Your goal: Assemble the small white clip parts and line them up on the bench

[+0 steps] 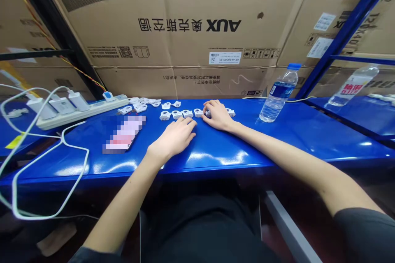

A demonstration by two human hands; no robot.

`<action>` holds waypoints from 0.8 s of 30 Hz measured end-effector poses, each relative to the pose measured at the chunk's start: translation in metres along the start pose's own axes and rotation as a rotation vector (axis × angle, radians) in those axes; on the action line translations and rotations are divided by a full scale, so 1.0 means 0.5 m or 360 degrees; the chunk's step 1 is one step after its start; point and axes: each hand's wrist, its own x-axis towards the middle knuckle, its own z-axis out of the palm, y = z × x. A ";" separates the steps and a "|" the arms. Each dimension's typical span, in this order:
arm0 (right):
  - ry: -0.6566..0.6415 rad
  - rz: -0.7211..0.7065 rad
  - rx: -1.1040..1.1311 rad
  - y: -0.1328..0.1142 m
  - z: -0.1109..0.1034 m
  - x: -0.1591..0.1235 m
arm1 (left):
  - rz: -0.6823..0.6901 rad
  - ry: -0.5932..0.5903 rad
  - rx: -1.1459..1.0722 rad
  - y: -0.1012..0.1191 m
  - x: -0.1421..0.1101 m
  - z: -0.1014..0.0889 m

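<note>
Several small white plastic parts [176, 114] lie in a row and a loose cluster on the blue table [216, 152]. My left hand [174, 136] rests flat on the table just in front of the row, fingers stretched towards the parts. My right hand [217, 115] sits at the right end of the row with its fingers curled down over one or two white parts [230, 111]. What lies under those fingers is partly hidden.
A phone [123, 133] lies left of my hands. A white power strip [82, 109] with chargers and looping cables sits at the far left. A water bottle [279, 92] stands to the right, another bottle [353, 84] lies further right. Cardboard boxes [185, 28] wall the back.
</note>
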 end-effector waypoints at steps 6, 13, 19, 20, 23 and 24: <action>0.0066 -0.0213 0.0000 -0.021 -0.010 -0.003 | -0.0079 0.0006 -0.0063 -0.005 0.002 -0.001; -0.0129 -0.0446 -0.0241 -0.056 -0.015 -0.005 | -0.0169 -0.0017 0.0009 -0.003 0.001 -0.018; -0.0251 -0.0498 -0.0260 -0.061 -0.023 -0.006 | -0.0231 -0.0072 0.0050 -0.003 0.001 -0.028; -0.0232 -0.0511 -0.0242 -0.063 -0.025 -0.008 | -0.0227 -0.0064 0.0046 -0.005 0.002 -0.026; -0.0208 -0.0555 -0.0184 -0.072 -0.036 -0.018 | -0.0197 -0.0011 0.0077 -0.009 0.002 -0.020; -0.0215 -0.0569 -0.0165 -0.074 -0.040 -0.023 | -0.0190 0.0007 0.0096 -0.009 0.003 -0.019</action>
